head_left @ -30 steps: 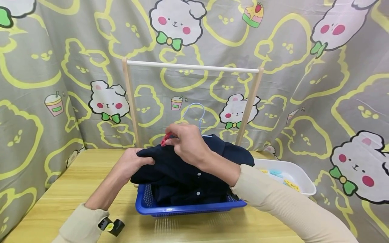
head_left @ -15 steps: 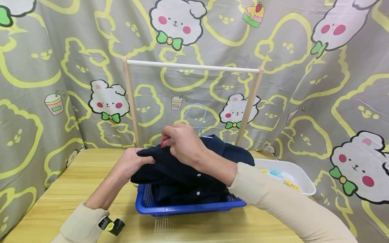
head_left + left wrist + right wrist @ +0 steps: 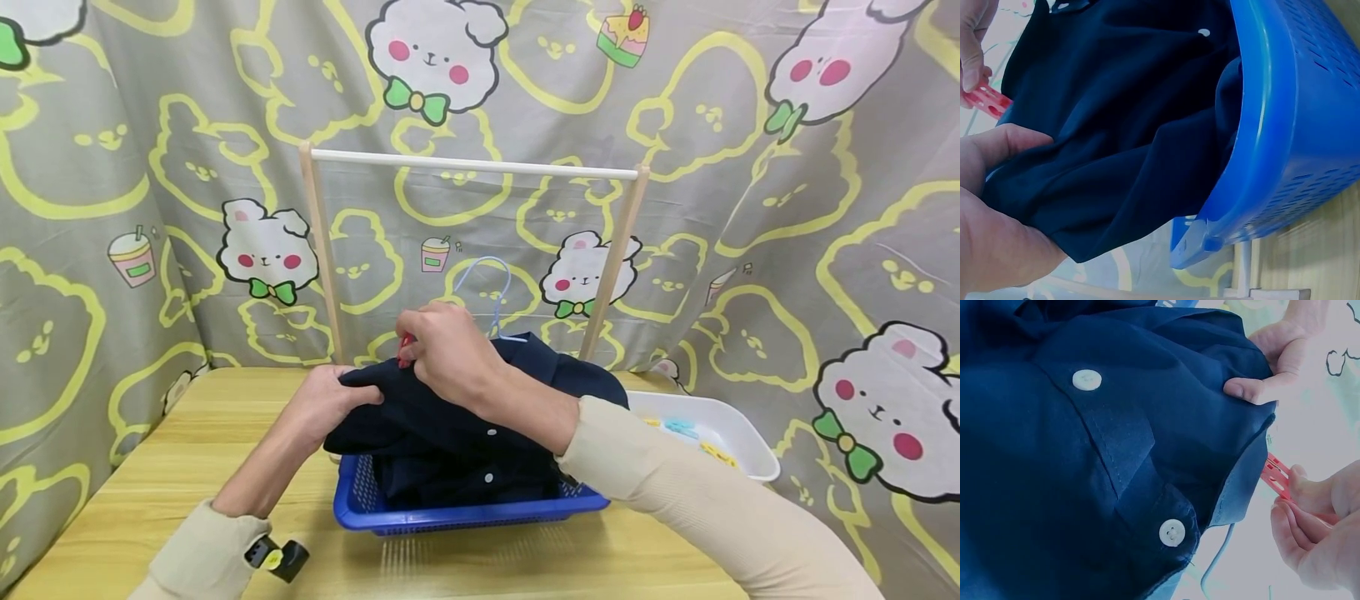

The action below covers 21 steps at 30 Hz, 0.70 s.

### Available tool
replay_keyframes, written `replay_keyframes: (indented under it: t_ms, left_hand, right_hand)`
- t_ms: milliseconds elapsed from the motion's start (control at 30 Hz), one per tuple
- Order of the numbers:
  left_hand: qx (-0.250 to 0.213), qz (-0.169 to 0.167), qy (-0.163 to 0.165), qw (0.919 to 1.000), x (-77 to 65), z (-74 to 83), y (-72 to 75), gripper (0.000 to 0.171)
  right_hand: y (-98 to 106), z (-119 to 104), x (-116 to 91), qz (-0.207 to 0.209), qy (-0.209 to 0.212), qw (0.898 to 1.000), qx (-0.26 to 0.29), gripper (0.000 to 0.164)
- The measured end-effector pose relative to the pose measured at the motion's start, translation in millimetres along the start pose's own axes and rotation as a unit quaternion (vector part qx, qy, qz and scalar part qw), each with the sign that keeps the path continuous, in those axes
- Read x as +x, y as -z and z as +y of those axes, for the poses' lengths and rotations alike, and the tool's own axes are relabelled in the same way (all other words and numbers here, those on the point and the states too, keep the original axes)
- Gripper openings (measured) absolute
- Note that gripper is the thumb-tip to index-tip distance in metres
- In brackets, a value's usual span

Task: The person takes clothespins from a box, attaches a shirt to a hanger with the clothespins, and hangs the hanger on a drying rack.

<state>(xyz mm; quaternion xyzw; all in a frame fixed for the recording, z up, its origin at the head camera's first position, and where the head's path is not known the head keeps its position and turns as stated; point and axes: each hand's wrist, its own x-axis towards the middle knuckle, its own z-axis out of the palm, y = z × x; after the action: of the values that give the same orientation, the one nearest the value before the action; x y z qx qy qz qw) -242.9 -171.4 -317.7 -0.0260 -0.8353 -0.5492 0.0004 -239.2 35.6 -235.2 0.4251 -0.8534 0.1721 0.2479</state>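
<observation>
a dark buttoned shirt [image 3: 442, 429] lay partly in a blue basket [image 3: 472, 518] on the worktop [image 3: 210, 425], a pale blue hanger [image 3: 496, 323] rising behind it. the left hand [image 3: 330, 402] pinched the shirt's edge between thumb and fingers; the right hand [image 3: 459, 357] pinched a red clip [image 3: 1276, 476] against the cloth. from where i stood, the shirt looked light, soft and limp, apt to sag, so best held by a folded edge. the clip seemed stiff and springy, best squeezed at its tail ends.
</observation>
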Motion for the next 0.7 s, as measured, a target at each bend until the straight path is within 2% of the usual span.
replay_keyframes:
  t_ms: [233, 700]
  left_hand:
    - [-0.014, -0.003, 0.005, 0.9999, -0.1, 1.1, -0.8, 0.033]
    - [-0.004, -0.003, 0.013, 0.9999, -0.5, 2.7, -1.6, 0.034]
  right_hand:
    - [-0.4, -1.2, 2.8, -0.013, -0.009, 1.000, 0.007, 0.016]
    - [-1.6, -1.7, 4.3, -0.029, -0.039, 0.999, 0.010, 0.013]
